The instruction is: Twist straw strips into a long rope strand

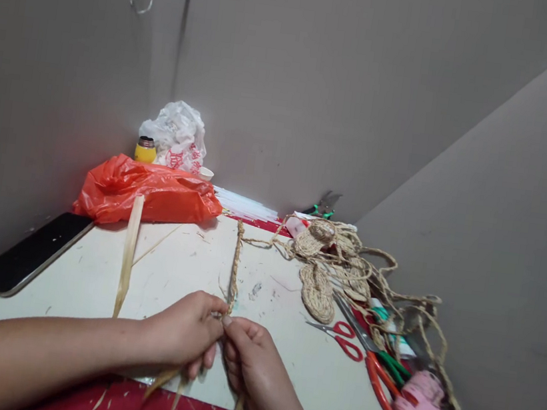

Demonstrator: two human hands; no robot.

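A thin braid of straw-coloured fibre [236, 267] runs away from me up the middle of the white board [184, 267]. Its near end is pinched by both hands. My left hand [189, 332] has thumb and fingers closed on the braid from the left. Close against it, my right hand [252, 364] grips the same end from the right. Loose fibre strands [162, 379] hang below the hands toward the board's front edge. From the far end, the braid continues to the right toward a heap of braided cord [370, 271].
Flat coiled braid pieces [317, 291] lie at the right. Near them are red-handled scissors [346, 339], larger orange-handled shears [383, 387] and a pink glue gun [426, 406]. A phone [32, 254], a dry fibre strip [129, 253] and an orange plastic bag [148, 195] lie left.
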